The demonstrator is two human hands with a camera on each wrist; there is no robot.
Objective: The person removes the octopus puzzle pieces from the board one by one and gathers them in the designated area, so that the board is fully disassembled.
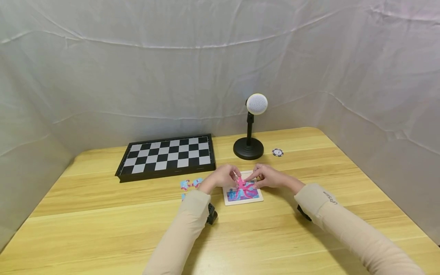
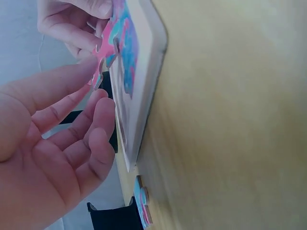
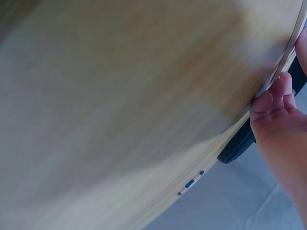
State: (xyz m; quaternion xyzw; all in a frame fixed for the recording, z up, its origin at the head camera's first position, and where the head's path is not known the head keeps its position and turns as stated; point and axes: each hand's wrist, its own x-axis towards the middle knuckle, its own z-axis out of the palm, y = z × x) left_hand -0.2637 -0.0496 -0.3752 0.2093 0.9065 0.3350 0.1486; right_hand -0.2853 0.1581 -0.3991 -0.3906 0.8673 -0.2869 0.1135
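A shallow white puzzle tray [image 1: 243,203] on the wooden table holds a pink octopus picture on blue and purple. My left hand [image 1: 224,177] is over the tray's left side and pinches a pink-and-blue puzzle piece [image 2: 106,45] between thumb and index finger. That piece is tilted, partly raised above the tray in the left wrist view. From the other side comes my right hand [image 1: 269,177], its index finger extended to the pink octopus part and its thumb near the tray's right edge. Fingertips partly hide the upper picture.
Loose puzzle pieces [image 1: 185,185] lie left of the tray, partly behind the left forearm. A black-framed checkered board [image 1: 167,156] is at the back left. Behind the tray stands a round-headed microphone [image 1: 249,148] on a black base, with a poker chip [image 1: 277,152] to its right.
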